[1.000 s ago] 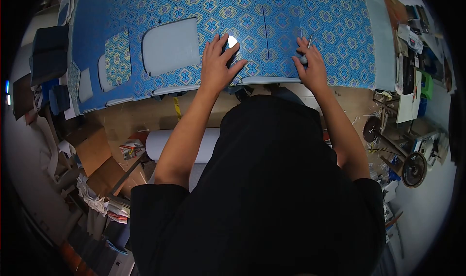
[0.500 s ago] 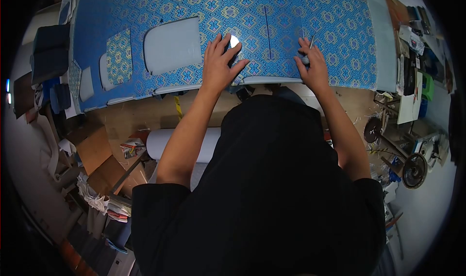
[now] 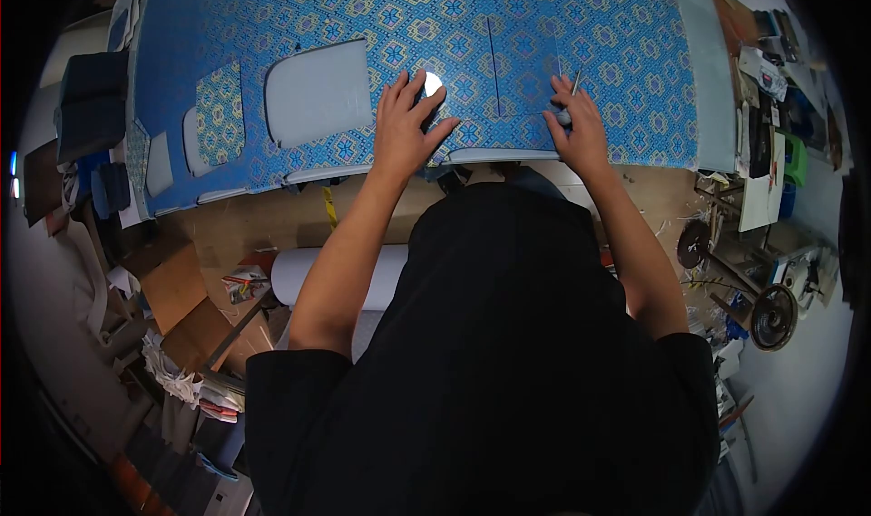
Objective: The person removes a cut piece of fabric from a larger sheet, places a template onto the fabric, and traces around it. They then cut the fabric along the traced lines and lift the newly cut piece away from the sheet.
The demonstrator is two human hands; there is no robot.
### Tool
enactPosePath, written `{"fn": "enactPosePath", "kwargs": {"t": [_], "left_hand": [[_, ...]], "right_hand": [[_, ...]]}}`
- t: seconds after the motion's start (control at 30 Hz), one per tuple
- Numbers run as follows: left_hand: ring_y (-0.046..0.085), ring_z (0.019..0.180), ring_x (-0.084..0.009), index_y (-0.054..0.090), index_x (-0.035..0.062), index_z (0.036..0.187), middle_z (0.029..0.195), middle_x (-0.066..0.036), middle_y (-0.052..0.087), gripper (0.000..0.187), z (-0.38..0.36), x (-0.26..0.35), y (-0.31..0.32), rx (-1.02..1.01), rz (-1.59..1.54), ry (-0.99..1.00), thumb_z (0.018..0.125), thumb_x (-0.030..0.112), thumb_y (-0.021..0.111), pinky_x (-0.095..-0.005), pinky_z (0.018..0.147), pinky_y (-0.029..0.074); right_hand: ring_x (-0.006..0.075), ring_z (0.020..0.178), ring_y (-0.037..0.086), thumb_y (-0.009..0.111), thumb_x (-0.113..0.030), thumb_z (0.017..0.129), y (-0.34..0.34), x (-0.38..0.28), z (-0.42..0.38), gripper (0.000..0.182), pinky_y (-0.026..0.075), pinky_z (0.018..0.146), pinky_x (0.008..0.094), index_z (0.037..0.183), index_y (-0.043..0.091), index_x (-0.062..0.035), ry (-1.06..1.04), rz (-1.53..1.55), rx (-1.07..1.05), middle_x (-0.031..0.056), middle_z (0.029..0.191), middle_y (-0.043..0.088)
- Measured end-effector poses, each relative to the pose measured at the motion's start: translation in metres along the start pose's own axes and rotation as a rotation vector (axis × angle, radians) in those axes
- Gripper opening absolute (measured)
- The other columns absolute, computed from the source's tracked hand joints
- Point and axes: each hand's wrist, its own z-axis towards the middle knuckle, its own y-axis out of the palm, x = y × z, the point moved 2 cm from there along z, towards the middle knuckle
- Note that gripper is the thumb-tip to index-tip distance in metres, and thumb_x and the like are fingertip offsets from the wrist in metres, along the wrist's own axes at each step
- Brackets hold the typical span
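A blue fabric (image 3: 635,72) with a yellow and purple diamond pattern is spread over the table. My left hand (image 3: 406,133) rests on it with the fingers spread, beside a bright white spot. In my right hand (image 3: 583,135) is a small tool with a thin pointed metal shaft and a rounded grey handle (image 3: 563,117), like an awl; the fingers partly hide it. Between the hands, a dark straight line (image 3: 494,67) edges a slightly darker rectangle on the fabric. Left of my left hand is a grey cutout shape (image 3: 319,94) with one rounded corner.
Further left lies a patterned fabric piece (image 3: 220,112). An open cardboard box (image 3: 172,285) and a white roll (image 3: 295,276) are below the table's front edge. A metal stand with round discs (image 3: 774,317) is at the right, near a green plastic item (image 3: 793,159).
The whole view has shifted slightly, so the table appears a little lower and further left. Both hands stay at nearly the same places on the fabric.
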Motion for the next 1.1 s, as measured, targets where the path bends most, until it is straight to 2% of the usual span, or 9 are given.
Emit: {"fn": "enactPosePath", "kwargs": {"t": [0.7, 0.77, 0.8, 0.87, 0.9, 0.97, 1.0, 1.07, 1.1], "left_hand": [[0.039, 0.145, -0.0412, 0.071, 0.0185, 0.126, 0.152, -0.014, 0.05, 0.049, -0.002, -0.004, 0.004, -0.008, -0.001, 0.016, 0.085, 0.044, 0.08, -0.0598, 0.119, 0.028], [0.039, 0.145, -0.0415, 0.071, 0.0182, 0.126, 0.152, -0.014, 0.05, 0.049, -0.001, -0.004, 0.003, -0.006, -0.01, 0.011, 0.085, 0.044, 0.08, -0.0599, 0.119, 0.028], [0.039, 0.145, -0.0417, 0.072, 0.0178, 0.125, 0.151, -0.014, 0.051, 0.049, -0.001, -0.003, 0.002, -0.006, -0.008, 0.009, 0.084, 0.042, 0.081, -0.0584, 0.119, 0.029], [0.039, 0.145, -0.042, 0.072, 0.0175, 0.125, 0.15, -0.015, 0.052, 0.048, -0.001, -0.002, 0.001, -0.004, -0.002, 0.005, 0.084, 0.041, 0.082, -0.0569, 0.118, 0.03], [0.04, 0.143, -0.0421, 0.073, 0.0172, 0.123, 0.149, -0.016, 0.052, 0.045, 0.0, -0.001, 0.0, 0.006, -0.019, 0.001, 0.084, 0.039, 0.082, -0.0565, 0.117, 0.032], [0.042, 0.142, -0.0422, 0.074, 0.0169, 0.121, 0.148, -0.017, 0.052, 0.043, 0.002, 0.003, -0.004, 0.016, -0.038, 0.003, 0.084, 0.037, 0.082, -0.0561, 0.116, 0.033], [0.046, 0.137, -0.0419, 0.075, 0.0137, 0.115, 0.143, -0.017, 0.055, 0.039, 0.003, 0.007, -0.006, 0.048, -0.055, -0.013, 0.083, 0.034, 0.083, -0.0557, 0.112, 0.036], [0.049, 0.132, -0.0416, 0.075, 0.0105, 0.11, 0.138, -0.017, 0.058, 0.035, 0.016, 0.013, -0.006, 0.08, -0.076, -0.012, 0.082, 0.03, 0.083, -0.0552, 0.108, 0.04], [0.052, 0.123, -0.0402, 0.074, 0.0074, 0.103, 0.129, -0.017, 0.06, 0.03, 0.023, 0.016, -0.003, 0.07, -0.015, 0.018, 0.082, 0.027, 0.082, -0.0529, 0.103, 0.042]], "right_hand": [[0.034, 0.141, 0.05, 0.068, -0.012, 0.095, 0.0, 0.0, -0.003, 0.024, 0.039, 0.116, 0.049, 0.115, 0.057, -0.005, -0.012, 0.02, 0.0, 0.0139, 0.145, 0.06], [0.0318, 0.143, 0.048, 0.063, -0.005, 0.097, 0.0, 0.003, -0.007, 0.023, 0.043, 0.113, 0.0432, 0.119, 0.056, -0.0037, 0.123, 0.329, 0.162, 0.0191, 0.147, 0.057], [0.0318, 0.143, 0.048, 0.063, -0.005, 0.097, -0.002, 0.004, -0.01, 0.023, 0.043, 0.113, 0.0432, 0.119, 0.056, -0.0037, 0.12, 0.329, 0.161, 0.0191, 0.147, 0.057], [0.0259, 0.132, 0.06, 0.06, -0.001, 0.099, -0.009, 0.012, -0.015, 0.022, 0.051, 0.103, 0.0351, 0.121, 0.056, -0.0011, 0.17, 0.46, 0.31, 0.0226, 0.138, 0.063], [0.0259, 0.132, 0.06, 0.06, -0.001, 0.099, -0.015, 0.016, -0.018, 0.022, 0.051, 0.103, 0.0351, 0.121, 0.056, -0.0011, 0.168, 0.464, 0.31, 0.0226, 0.138, 0.063], [0.016, 0.104, 0.071, 0.064, -0.004, 0.099, -0.033, 0.022, -0.026, 0.02, 0.057, 0.091, 0.0297, 0.119, 0.062, 0.0019, 0.39, 0.526, 0.266, 0.0162, 0.113, 0.074], [0.016, 0.104, 0.071, 0.064, -0.004, 0.099, -0.041, 0.019, -0.027, 0.02, 0.057, 0.091, 0.0297, 0.119, 0.062, 0.0019, 0.389, 0.522, 0.274, 0.0162, 0.113, 0.074], [0.0089, 0.08, 0.066, 0.07, -0.009, 0.098, -0.055, 0.017, -0.032, 0.019, 0.057, 0.075, 0.0253, 0.112, 0.068, 0.0034, 0.606, 0.621, 0.251, 0.0067, 0.088, 0.073], [0.0089, 0.08, 0.066, 0.07, -0.009, 0.098, -0.06, 0.016, -0.033, 0.019, 0.057, 0.075, 0.0253, 0.112, 0.068, 0.0034, 0.605, 0.619, 0.264, 0.0067, 0.088, 0.073]]}}
